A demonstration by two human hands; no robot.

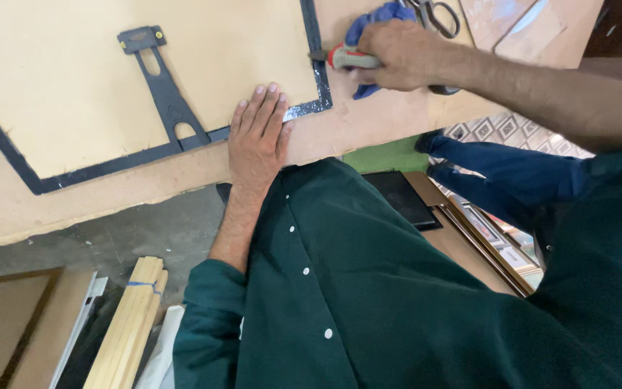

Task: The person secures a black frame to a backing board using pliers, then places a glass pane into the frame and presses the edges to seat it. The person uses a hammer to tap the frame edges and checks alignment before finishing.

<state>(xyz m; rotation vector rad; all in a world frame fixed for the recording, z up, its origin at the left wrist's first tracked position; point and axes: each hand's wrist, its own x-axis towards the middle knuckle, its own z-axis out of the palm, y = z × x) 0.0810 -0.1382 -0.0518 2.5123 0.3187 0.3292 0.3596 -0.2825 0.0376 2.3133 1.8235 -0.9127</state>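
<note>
Red-handled knife [343,57] in right hand [401,54]; left hand [255,137] flat on frame back [131,79]

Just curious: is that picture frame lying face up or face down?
Face down: the frame shows its plain backing board and black stand strut, under the left hand.

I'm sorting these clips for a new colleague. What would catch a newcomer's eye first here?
Most striking is the pale backing board edged in black tape on the workbench, with a dark easel stand fixed to it. The left hand presses flat on its lower right corner, while the right hand grips a red-handled cutter at the right edge, over a blue cloth.
</note>
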